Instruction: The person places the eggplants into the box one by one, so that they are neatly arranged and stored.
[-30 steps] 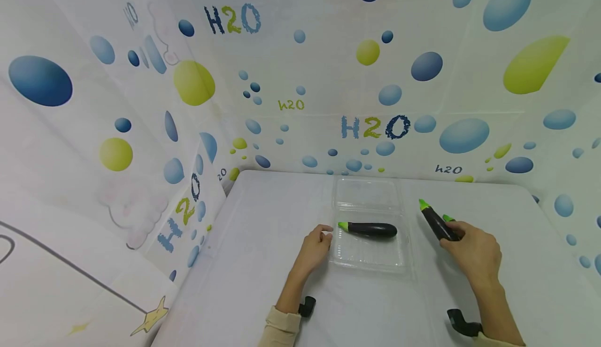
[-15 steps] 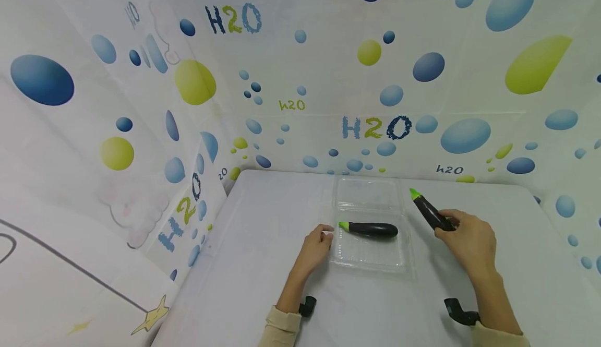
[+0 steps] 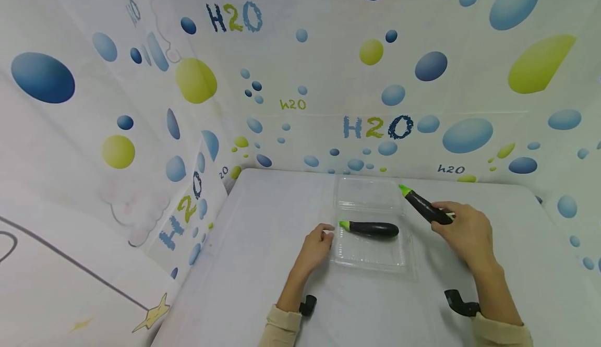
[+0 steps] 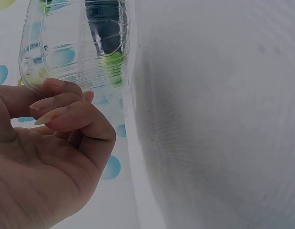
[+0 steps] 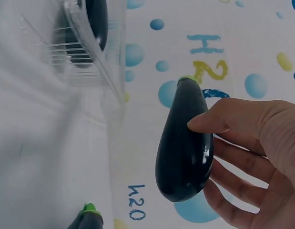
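Note:
A clear plastic clamshell container (image 3: 368,257) lies opened out on the white table, its lid (image 3: 367,190) toward the back. Inside its front half rests a dark eggplant (image 3: 374,229), green end to the left. My left hand (image 3: 315,246) pinches the container's left rim between thumb and curled fingers, as the left wrist view shows. In my right hand (image 3: 471,236) is a second eggplant (image 5: 183,148), gripped near its middle between thumb and fingers, its green end pointing up and left beside the lid. The right hand mostly hides a third eggplant (image 5: 91,220) in the head view.
A white cloth covers the table (image 3: 263,222). Behind it hangs a curtain (image 3: 324,65) printed with blue and yellow-green dots and H2O lettering. Both wrists wear black camera mounts (image 3: 462,305).
My right hand has moved left and slightly back with its eggplant, which now points more toward the lid. The left hand holds its place at the container's rim.

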Demonstrator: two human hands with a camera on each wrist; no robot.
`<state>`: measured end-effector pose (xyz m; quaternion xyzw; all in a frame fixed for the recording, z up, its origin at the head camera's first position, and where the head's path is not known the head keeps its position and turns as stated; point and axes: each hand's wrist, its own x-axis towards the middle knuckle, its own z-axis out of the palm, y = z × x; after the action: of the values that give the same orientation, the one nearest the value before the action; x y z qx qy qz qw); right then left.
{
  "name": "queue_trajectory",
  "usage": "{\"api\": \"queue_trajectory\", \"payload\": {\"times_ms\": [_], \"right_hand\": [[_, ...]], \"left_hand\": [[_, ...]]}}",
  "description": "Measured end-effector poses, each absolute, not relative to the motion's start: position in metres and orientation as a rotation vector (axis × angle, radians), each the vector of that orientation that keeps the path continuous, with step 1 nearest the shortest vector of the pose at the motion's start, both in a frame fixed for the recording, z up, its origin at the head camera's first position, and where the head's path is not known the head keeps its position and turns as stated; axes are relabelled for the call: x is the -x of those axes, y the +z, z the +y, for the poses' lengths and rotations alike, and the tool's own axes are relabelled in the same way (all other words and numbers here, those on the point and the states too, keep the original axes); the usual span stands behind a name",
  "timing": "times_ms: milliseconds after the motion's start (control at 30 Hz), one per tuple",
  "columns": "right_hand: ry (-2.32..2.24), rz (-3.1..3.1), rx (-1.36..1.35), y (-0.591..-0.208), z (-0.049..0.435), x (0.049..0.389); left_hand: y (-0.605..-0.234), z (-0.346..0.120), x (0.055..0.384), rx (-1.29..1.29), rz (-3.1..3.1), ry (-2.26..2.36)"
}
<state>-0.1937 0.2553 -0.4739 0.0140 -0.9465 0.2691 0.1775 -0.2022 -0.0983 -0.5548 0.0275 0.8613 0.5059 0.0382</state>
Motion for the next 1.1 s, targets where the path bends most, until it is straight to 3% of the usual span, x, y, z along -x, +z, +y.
{"api": "queue_trajectory", "payload": {"times_ms": [1100], "right_hand": [[0.757, -2.829, -0.298, -0.453, 0.237, 0.227]], "left_hand": [[-0.554, -0.098, 0.203, -0.072, 2.633, 1.561]]}}
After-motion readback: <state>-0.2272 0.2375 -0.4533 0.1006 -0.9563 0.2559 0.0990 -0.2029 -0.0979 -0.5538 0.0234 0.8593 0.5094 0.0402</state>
